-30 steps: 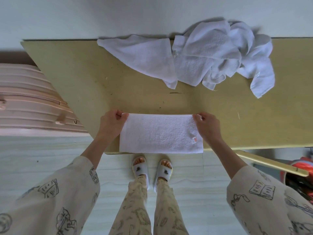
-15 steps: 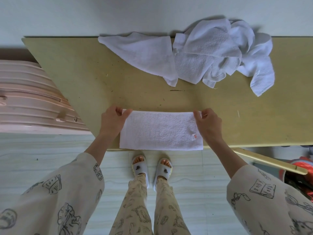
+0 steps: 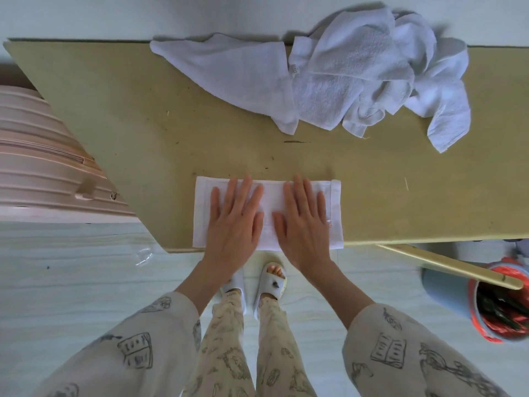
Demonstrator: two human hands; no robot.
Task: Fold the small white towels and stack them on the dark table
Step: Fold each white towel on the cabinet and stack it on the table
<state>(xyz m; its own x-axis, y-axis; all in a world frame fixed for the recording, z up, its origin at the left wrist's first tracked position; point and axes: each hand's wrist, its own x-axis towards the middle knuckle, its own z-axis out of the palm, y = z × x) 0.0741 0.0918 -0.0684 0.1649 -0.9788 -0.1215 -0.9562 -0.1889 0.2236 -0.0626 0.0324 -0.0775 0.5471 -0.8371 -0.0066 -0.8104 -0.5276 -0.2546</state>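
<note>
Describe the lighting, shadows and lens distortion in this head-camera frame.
Head view: soft, even light with no glare; the crumpled towel pile casts a faint shadow on the wall behind it; wide-angle distortion skews the table; both hands on the folded towel look sharp.

Soft, even daylight; faint shadows; wide-angle bending at the edges.

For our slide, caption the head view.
Both hands, left and right, press a folded towel flat; unfolded towels wait behind.
</note>
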